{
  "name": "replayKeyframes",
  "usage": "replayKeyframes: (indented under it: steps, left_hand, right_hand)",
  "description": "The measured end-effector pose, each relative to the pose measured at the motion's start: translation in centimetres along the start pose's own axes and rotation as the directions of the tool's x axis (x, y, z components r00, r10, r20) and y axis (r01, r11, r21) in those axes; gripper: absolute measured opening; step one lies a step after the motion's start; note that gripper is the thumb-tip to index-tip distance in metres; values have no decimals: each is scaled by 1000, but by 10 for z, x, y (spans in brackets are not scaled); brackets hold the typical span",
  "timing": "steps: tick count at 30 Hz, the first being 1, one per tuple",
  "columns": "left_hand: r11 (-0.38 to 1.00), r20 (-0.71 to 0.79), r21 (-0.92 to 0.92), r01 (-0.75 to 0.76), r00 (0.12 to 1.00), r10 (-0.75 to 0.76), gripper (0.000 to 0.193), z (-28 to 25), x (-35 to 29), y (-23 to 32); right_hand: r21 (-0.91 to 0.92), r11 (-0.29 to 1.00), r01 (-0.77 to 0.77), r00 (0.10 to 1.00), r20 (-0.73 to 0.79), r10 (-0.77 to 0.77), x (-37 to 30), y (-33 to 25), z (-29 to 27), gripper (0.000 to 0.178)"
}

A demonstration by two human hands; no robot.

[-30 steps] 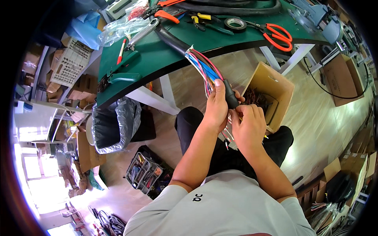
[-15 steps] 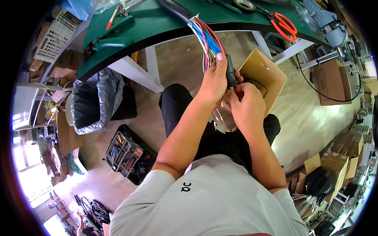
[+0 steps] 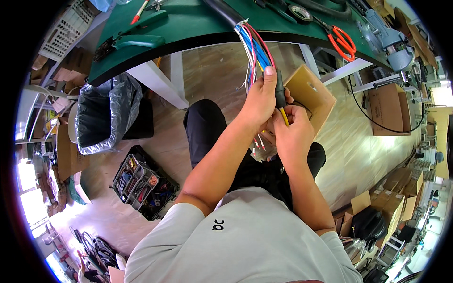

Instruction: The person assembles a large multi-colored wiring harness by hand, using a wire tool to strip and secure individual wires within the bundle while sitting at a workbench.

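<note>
A thick black cable (image 3: 225,12) comes over the table edge, its jacket cut back to bare blue, red, pink and white wires (image 3: 253,49). My left hand (image 3: 257,103) is closed round a black tubular sleeve (image 3: 280,89) beside those wires, thumb lying along the top. Just below the sleeve's lower end, my right hand (image 3: 295,131) pinches a yellow wire (image 3: 284,116) that comes out of it. Several loose wire ends with pale and red tips (image 3: 257,145) hang beneath my left hand. The palm sides of both hands are hidden.
Behind my hands stands an open wooden-coloured box (image 3: 318,96). The green table (image 3: 198,30) bears green-handled pliers (image 3: 139,41), orange-handled scissors (image 3: 343,43), a tape roll (image 3: 300,13) and a vise (image 3: 394,45). A lined bin (image 3: 106,118) and a tool box (image 3: 141,181) stand left.
My right hand has drawn slightly down from the sleeve, and more of the yellow wire shows between them. My left hand keeps its hold. The whole view has shifted a little.
</note>
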State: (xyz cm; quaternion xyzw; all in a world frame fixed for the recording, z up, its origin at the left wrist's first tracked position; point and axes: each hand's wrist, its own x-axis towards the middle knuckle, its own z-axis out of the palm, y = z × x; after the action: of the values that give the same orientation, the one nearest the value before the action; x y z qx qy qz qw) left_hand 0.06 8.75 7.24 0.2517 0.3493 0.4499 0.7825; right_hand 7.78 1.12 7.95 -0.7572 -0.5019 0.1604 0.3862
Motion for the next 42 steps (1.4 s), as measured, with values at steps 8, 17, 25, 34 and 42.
replayKeyframes:
  steps: [8,17,25,34,42]
  left_hand:
    - [993,40,-112,19,999,-15,59,-4,2,-4]
    - [991,87,-113,70,994,-60,63,-2,3,-3]
    - [993,59,-112,37,998,-31,56,-1,0,-1]
    - [999,137,43,-24,990,18,45,-20,-30,-13]
    - [985,161,-173,-16,986,44,45,-11,-30,-23]
  right_hand:
    - [-157,901,406,849,-301,-435,-9,32,24,24]
    - [-188,856,481,768,-380,-515,-1,27,17,28]
    - [67,871,487,839,-313,-445,3,29,17,21]
    - [45,943,331,944,-14,-331,-2,18,-5,20]
    - [322,931,-173,889,457,7,-16,14,-51,22]
